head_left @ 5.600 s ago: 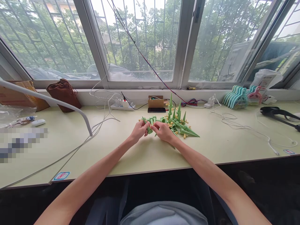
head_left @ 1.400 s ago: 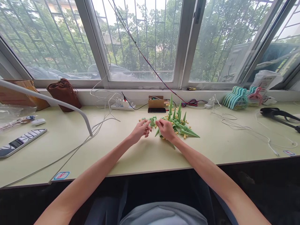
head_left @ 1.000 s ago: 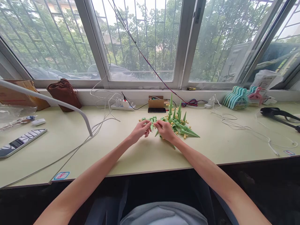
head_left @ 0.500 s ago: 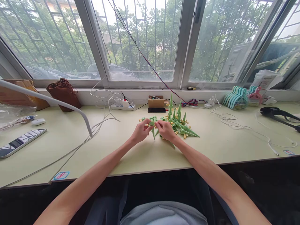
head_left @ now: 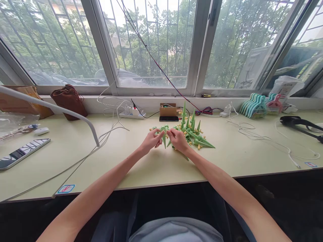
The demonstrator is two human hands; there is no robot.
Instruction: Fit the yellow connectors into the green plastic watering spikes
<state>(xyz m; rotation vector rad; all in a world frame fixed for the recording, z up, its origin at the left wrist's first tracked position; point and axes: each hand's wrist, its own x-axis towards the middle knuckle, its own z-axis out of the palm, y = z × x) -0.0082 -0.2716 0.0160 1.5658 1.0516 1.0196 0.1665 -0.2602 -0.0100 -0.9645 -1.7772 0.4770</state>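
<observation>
Close together above the middle of the desk, my two hands work on one green plastic watering spike point(head_left: 164, 142), its tip pointing down. My left hand point(head_left: 151, 140) is closed round its upper part, thumb and fingers pinching it. From the other side my right hand point(head_left: 178, 140) has its fingertips pressed against the same spike near the top; they hide a small part there. Right of my hands lies a heap of more green spikes point(head_left: 202, 140) with small yellow valves. Several stand upright, such as the tall spike point(head_left: 184, 116) at the back.
Behind the heap a black phone point(head_left: 169, 118) lies before a small cardboard box point(head_left: 168, 110). A power strip point(head_left: 132, 115) and white cables are to the left, beside a brown pouch point(head_left: 67, 102). Teal hangers point(head_left: 253, 106) and black goggles point(head_left: 297, 122) are at right.
My left hand's fingers have shifted on the spike, its thumb now laid straighter across the upper part. The right hand has barely moved, and the heap is the same.
</observation>
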